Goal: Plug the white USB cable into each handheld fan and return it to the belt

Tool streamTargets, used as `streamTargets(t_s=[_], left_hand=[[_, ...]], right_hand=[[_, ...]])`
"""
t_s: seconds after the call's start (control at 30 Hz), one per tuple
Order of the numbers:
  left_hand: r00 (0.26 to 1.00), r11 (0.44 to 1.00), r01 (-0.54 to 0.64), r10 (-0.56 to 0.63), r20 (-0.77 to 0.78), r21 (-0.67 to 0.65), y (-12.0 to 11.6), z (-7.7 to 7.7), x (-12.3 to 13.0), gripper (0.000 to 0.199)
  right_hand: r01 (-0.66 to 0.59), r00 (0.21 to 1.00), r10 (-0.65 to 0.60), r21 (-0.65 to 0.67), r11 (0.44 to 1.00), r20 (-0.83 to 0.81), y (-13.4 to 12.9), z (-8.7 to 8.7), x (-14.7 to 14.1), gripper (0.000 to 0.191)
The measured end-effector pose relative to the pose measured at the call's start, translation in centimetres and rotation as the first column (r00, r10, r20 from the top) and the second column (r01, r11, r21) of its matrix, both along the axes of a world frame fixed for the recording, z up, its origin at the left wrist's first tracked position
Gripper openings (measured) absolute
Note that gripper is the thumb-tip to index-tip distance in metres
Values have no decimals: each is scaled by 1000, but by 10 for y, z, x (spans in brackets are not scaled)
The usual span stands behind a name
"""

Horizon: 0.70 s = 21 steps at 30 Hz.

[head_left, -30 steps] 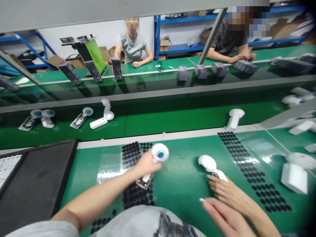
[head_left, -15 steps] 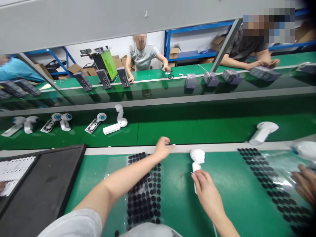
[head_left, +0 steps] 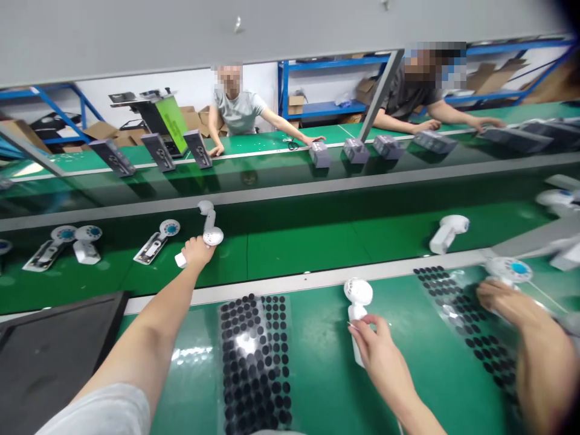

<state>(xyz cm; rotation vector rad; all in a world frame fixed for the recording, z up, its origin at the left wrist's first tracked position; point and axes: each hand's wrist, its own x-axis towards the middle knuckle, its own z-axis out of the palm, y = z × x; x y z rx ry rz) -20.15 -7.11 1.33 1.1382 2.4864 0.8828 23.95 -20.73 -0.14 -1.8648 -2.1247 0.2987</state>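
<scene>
My left hand (head_left: 197, 252) reaches over the conveyor, its fingers closed around the handle of a white handheld fan (head_left: 212, 236). Another white fan (head_left: 205, 208) lies just behind that one. On the green bench, a white handheld fan (head_left: 357, 293) lies with its round head away from me. Over its handle, my right hand (head_left: 374, 344) pinches a thin white cable end (head_left: 351, 325); a white cable also shows below my wrist. The fingers partly hide the fan's handle.
A sheet of black round pads (head_left: 254, 368) lies between my arms, with another sheet (head_left: 466, 320) to the right. A co-worker's hand (head_left: 502, 299) holds a fan there. A black tray (head_left: 58, 350) sits at left. More fans (head_left: 156, 241) and boxes (head_left: 319, 154) line the conveyors.
My left hand has moved left and forward from the bench edge onto the fan on the conveyor and closed on it. My right hand stays at the bench fan. The view has shifted.
</scene>
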Motion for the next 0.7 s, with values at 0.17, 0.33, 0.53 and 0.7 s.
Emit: streamTargets(t_s=[0.17, 0.33, 0.53, 0.7], left_hand=[[944, 987, 94, -129, 304, 128, -18, 27, 37, 48], [659, 964, 190, -268, 703, 189, -58, 60, 117, 38], [-341, 927, 225, -213, 916, 299, -117, 96, 197, 35], [-427, 963, 255, 31, 904, 88, -138, 89, 220, 30]], right_hand=[[-24, 922, 17, -14, 1000, -386, -11, 36, -5, 27], [-134, 841, 96, -34, 990, -533, -27, 68, -27, 22], [-221, 750, 128, -64, 973, -649, -48, 99, -48, 21], [-221, 662, 31, -155, 963, -749, -60, 113, -49, 21]])
